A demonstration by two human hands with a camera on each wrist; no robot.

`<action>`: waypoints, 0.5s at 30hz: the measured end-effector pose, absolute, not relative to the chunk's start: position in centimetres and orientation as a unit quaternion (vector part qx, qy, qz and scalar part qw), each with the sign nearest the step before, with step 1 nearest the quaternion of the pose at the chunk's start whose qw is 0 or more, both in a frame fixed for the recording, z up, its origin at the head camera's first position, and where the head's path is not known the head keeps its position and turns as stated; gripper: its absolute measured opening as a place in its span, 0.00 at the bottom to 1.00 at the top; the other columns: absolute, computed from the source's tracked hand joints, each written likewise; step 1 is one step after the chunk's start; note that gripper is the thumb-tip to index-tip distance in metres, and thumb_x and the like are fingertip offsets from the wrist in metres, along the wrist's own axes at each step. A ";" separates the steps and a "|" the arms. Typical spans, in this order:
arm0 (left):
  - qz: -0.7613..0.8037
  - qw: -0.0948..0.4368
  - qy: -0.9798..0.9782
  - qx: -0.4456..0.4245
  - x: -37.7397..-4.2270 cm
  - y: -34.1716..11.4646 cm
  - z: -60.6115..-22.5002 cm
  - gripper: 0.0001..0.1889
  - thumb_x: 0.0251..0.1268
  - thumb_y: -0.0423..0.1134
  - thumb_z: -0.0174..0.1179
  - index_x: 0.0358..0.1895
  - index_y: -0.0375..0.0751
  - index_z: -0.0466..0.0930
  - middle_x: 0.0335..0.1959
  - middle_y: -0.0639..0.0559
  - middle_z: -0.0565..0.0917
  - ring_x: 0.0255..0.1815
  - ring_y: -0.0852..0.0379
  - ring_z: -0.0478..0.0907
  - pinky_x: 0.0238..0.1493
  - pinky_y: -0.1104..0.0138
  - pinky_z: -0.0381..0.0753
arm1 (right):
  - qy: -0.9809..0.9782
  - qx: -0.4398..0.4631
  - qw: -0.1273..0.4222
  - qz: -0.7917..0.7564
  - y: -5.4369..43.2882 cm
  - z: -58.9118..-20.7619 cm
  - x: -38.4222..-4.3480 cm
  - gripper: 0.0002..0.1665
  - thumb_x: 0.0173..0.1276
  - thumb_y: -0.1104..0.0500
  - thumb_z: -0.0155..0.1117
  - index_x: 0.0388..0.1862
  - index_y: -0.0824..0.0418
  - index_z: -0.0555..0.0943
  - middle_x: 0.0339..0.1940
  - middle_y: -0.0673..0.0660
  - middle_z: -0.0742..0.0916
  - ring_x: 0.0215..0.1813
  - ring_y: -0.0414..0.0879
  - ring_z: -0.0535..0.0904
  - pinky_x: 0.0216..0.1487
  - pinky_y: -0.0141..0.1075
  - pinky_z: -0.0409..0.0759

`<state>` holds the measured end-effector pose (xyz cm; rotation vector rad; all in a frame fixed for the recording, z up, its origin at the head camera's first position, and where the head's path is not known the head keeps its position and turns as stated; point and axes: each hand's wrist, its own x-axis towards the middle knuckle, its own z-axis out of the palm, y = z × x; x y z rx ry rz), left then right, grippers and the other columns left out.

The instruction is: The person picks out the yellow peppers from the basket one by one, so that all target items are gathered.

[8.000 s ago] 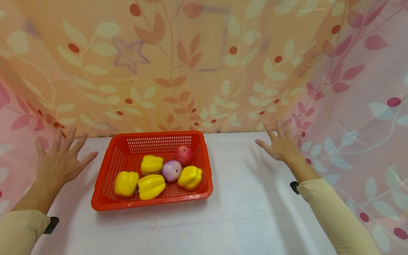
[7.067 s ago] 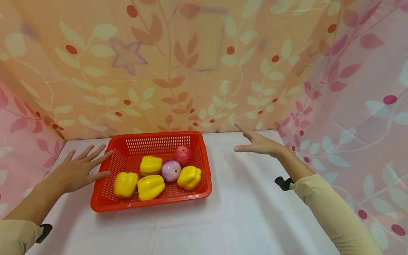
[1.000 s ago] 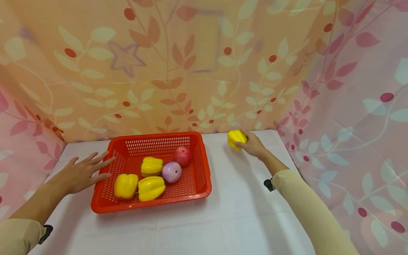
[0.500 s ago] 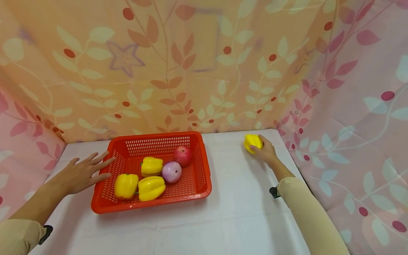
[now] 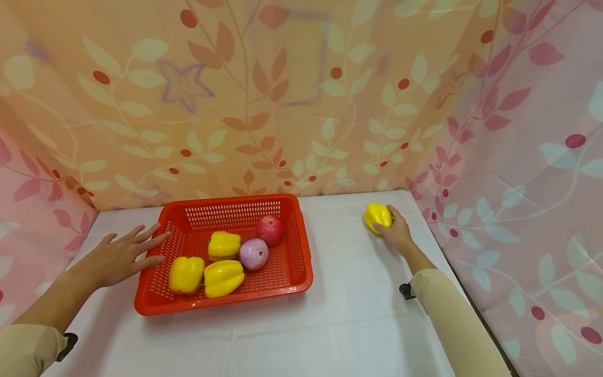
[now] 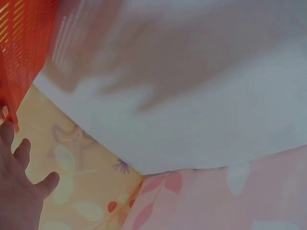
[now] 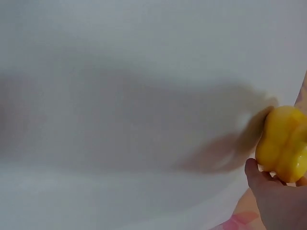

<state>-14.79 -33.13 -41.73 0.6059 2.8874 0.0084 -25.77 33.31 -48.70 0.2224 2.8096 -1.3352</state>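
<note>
My right hand (image 5: 398, 231) grips a yellow bell pepper (image 5: 378, 218) at the back right of the white table, thumb on the near side and fingers on the far side. In the right wrist view the same yellow bell pepper (image 7: 284, 143) shows at the right edge, close over its shadow. My left hand (image 5: 119, 256) is spread with straight fingers, its fingertips over the left rim of the red basket (image 5: 301, 285). Inside the basket lie several yellow bell peppers (image 5: 186, 275), a purple round vegetable (image 5: 254, 254) and a pomegranate (image 5: 270, 230).
A white cloth (image 5: 348, 324) covers the table. Behind it hangs an orange leaf-patterned curtain (image 5: 292, 131), with a pink curtain (image 5: 532, 220) along the right side. A black strap (image 5: 407, 291) sits on the right wrist.
A yellow pepper that lay at the basket's right front is now in my right hand. Over the last second that hand carries it right and slightly nearer. The left hand stays put.
</note>
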 end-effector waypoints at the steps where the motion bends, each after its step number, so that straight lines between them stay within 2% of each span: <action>1: 0.001 0.095 0.974 0.206 -14.8 -33.2 -41.7 0.41 0.68 0.64 0.54 0.80 0.54 0.53 0.78 0.37 0.56 0.72 0.25 0.56 0.62 0.23 0.51 | 0.902 0.072 0.016 -0.425 33.4 -48.8 -25.7 0.50 0.69 0.61 0.66 0.80 0.66 0.48 0.79 0.69 0.60 0.77 0.65 0.56 0.78 0.54 0.51; 15: -0.007 0.091 0.972 0.215 -14.8 -33.3 -41.8 0.42 0.67 0.63 0.55 0.80 0.54 0.52 0.77 0.36 0.57 0.71 0.25 0.57 0.61 0.23 0.53 | 0.907 0.089 0.042 -0.409 34.2 -48.8 -25.1 0.53 0.67 0.60 0.69 0.81 0.63 0.47 0.78 0.71 0.59 0.76 0.66 0.56 0.77 0.58 0.51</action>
